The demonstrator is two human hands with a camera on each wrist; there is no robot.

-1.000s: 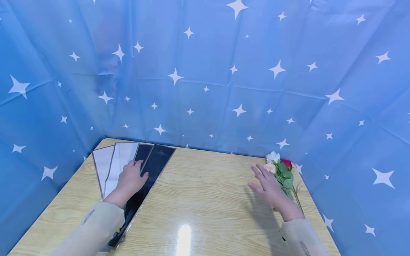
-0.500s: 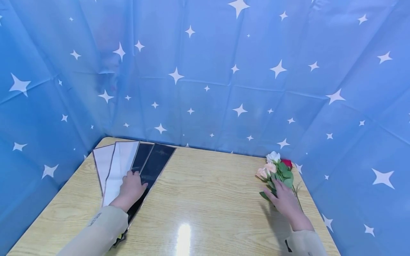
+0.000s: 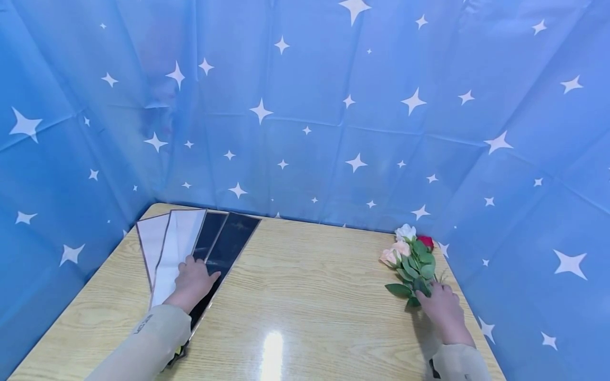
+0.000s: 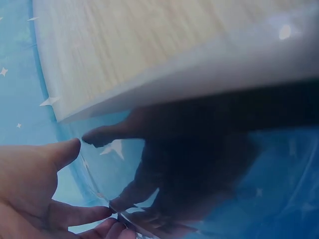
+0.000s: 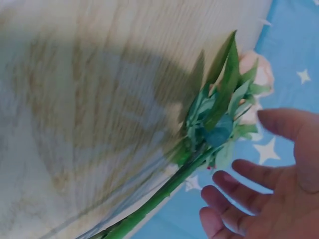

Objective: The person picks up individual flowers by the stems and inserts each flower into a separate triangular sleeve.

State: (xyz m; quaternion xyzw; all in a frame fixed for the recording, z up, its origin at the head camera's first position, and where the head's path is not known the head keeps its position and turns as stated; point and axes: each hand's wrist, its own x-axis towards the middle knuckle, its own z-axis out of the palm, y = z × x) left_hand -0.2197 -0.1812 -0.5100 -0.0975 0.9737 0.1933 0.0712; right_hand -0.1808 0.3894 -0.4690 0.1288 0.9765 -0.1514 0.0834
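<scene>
Fanned-out white sheets (image 3: 183, 233) and glossy black sheets (image 3: 236, 233) with dark borders lie at the left; they look like flower wrapping sheets. My left hand (image 3: 193, 283) rests over them with its thumb extended, and its fingertips touch the shiny black surface in the left wrist view. At the right lies a bunch of roses: white (image 3: 406, 233), red (image 3: 425, 243) and pale pink (image 3: 391, 257), with green leaves (image 3: 413, 263). Beside the leaves and stems (image 5: 167, 191) my right hand (image 3: 443, 309) is spread; in the right wrist view a gap shows between its fingers and the stems.
The wooden table (image 3: 305, 286) reaches back to a blue curtain (image 3: 305, 79) with white stars, which also hangs along both sides. Something small and yellow with a dark edge (image 3: 178, 350) shows under the left sleeve.
My right hand has come down and moved right, from beside the blossoms to the lower leaves and stems, uncovering the pink roses. My left hand has slid slightly nearer along the sheets.
</scene>
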